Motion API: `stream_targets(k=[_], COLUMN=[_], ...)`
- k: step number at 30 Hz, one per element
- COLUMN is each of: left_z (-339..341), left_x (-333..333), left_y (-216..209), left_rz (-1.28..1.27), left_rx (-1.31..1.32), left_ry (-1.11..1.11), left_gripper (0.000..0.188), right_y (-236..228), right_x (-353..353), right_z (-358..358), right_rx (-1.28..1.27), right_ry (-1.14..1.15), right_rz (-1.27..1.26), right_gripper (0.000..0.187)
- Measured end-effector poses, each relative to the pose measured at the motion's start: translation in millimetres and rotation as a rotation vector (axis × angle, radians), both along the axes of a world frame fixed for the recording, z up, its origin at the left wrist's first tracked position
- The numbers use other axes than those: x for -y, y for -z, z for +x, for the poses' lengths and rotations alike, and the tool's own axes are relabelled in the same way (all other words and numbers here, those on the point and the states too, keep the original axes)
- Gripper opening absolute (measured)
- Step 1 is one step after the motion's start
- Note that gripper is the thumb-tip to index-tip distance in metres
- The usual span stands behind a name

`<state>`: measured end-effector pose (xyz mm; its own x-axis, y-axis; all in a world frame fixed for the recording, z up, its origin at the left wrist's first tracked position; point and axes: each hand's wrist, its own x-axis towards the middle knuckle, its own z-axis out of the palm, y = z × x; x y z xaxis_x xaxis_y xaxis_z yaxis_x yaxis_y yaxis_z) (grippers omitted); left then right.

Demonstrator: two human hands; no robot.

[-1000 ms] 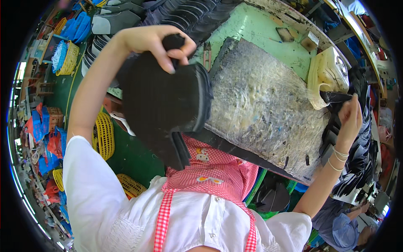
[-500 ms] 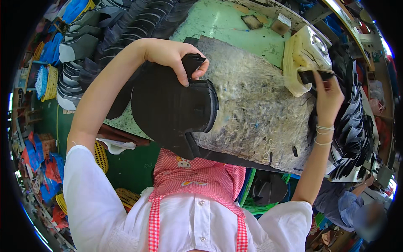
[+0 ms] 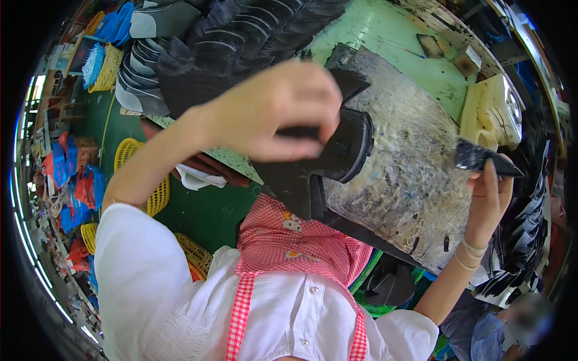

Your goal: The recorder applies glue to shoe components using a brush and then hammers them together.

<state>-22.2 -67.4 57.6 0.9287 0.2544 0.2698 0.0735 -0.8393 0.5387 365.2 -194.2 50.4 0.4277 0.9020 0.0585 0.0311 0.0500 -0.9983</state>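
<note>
A dark, curved sheet piece [image 3: 286,180], shaped like a shoe part with a raised layered edge, lies at the left of the fibrous, glue-crusted board [image 3: 409,150]. Above that piece is my left hand [image 3: 289,111], smeared by motion, its fingers bent; whether they grip anything is unclear. On the right, my right hand [image 3: 490,201] pinches a flat black strip [image 3: 481,159] with a glossy, wet-looking end. The strip is over the board's right edge, beside a cut-open cream plastic container [image 3: 494,114].
Stacked black and grey pieces [image 3: 235,42] fill the far left, and more black pieces [image 3: 524,192] pile up at the right. A green tabletop [image 3: 385,36] shows behind the board. Yellow baskets [image 3: 159,195] stand below left. Another person [image 3: 487,328] is at lower right.
My right hand has drawn the black strip out of the cream container and toward me. My left hand has left the flap it pinched and is moving over the dark piece. The view has shifted.
</note>
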Motion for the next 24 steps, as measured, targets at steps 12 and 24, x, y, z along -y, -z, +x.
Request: stream_targets(k=[12,24], left_z=[-19,-22], left_x=[69,69], left_y=[43,56], left_rz=[-0.072,-0.127], left_rx=[-0.204,-0.104], left_ry=[-0.173,-0.175], left_gripper=[0.077,0.078], right_y=[25,66], right_x=[-60,61], right_z=[-99,-84], right_rx=[0.809,0.441], right_ry=[-0.351,-0.121], right_rz=[0.006,0.057], right_gripper=[0.014,0.009])
